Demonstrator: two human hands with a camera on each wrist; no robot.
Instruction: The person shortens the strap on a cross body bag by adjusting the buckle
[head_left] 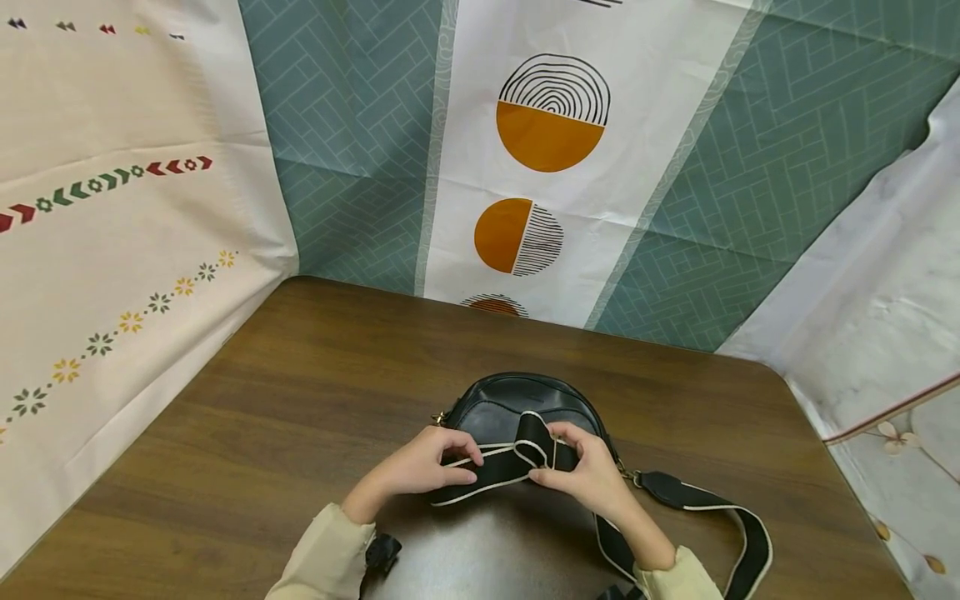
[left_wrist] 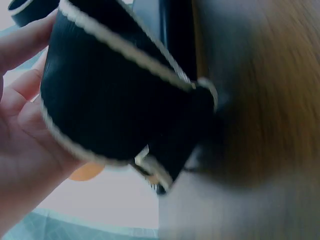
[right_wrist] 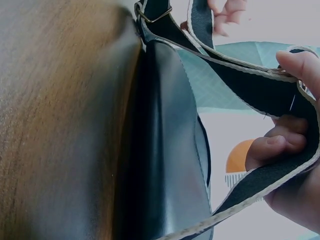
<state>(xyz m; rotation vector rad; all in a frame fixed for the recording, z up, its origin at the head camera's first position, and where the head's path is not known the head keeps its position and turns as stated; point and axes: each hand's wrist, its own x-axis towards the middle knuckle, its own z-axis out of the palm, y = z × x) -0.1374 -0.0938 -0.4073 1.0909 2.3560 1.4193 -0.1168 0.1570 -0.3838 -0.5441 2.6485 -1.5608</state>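
A small black handbag (head_left: 487, 419) with a curved top stands on the table, its wide black strap (head_left: 495, 475) edged in cream. My right hand (head_left: 596, 479) pinches the strap between thumb and fingers, beside a folded loop that stands up in front of the bag. Close to those fingertips shows a thin metal slider (head_left: 555, 452). At the strap's left stretch, my left hand (head_left: 431, 462) holds it with curved fingers and thumb. The left wrist view has the strap's broad face (left_wrist: 100, 95) covering part of that hand. A metal buckle (right_wrist: 156, 16) shows in the right wrist view.
The strap's other end, with a leather tab (head_left: 662, 488), clips to the bag's right side and curves over the brown wooden table (head_left: 337, 358). Patterned cloths (head_left: 360, 167) hang behind and at both sides. Dark wrist straps (head_left: 382, 552) sit at the sleeves.
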